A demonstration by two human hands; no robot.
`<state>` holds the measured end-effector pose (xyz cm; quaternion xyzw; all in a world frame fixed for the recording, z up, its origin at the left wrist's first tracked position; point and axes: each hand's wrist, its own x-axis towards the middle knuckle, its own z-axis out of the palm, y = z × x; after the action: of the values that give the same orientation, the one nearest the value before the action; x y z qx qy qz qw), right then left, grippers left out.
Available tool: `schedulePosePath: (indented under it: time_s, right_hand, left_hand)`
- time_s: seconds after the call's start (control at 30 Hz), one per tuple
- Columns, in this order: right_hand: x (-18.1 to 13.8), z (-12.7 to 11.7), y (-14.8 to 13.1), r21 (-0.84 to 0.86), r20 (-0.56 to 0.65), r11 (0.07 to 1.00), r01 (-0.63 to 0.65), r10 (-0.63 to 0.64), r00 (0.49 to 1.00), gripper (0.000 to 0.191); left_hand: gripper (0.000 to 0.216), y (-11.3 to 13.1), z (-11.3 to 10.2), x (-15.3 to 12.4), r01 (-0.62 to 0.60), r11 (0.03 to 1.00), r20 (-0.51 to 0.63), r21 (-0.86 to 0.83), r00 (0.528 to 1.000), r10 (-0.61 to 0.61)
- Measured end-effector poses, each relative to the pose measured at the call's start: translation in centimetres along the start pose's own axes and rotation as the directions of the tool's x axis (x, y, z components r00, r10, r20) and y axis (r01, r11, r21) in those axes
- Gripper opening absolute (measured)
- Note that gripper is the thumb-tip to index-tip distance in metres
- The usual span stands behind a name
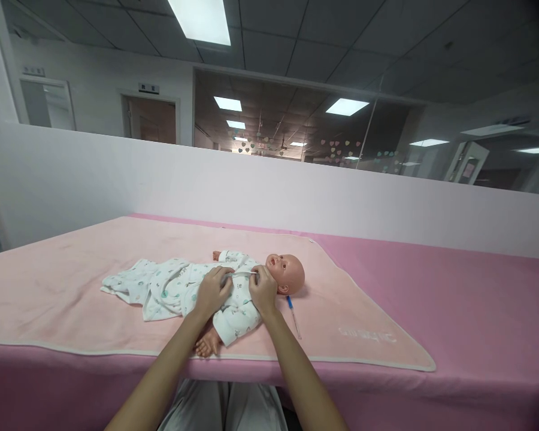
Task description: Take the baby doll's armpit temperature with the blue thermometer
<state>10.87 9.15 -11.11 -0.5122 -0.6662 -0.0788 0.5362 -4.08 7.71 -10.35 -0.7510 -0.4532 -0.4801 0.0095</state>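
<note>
A baby doll (291, 272) lies on its back with its head toward the right. It wears a white printed gown (170, 284) that spreads past its legs to the left. Over the doll's chest, my left hand (213, 291) is closed, fingertips pinching at a thin white tie (244, 273) on the gown. Near the doll's chin, my right hand (263, 287) pinches the other end of this tie. The fingertips partly hide what they grip. Beside the doll's head lies a thin clear stick with a blue end (290, 302), resembling a thermometer.
Under the doll is a peach blanket (354, 305) with a pale edge, spread on a pink-covered table (485, 299). A low white wall (296, 191) runs behind the table. The table's front edge is close to my lap.
</note>
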Motion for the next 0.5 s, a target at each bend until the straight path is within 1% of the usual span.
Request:
schedulePosePath:
  time_s: [0.3, 0.5]
  right_hand:
    - [0.06, -0.22, -0.11, 0.022, 0.008, 1.000, 0.008, -0.009, 1.000, 0.017]
    - [-0.01, -0.07, -0.02, 0.027, 0.011, 1.000, 0.006, -0.007, 1.000, 0.017]
  left_hand:
    - [0.013, -0.10, 0.17, 0.12, -0.002, 1.000, -0.006, 0.026, 1.000, 0.002]
    - [0.016, -0.29, 0.32, 0.10, 0.011, 1.000, -0.005, 0.019, 1.000, -0.011]
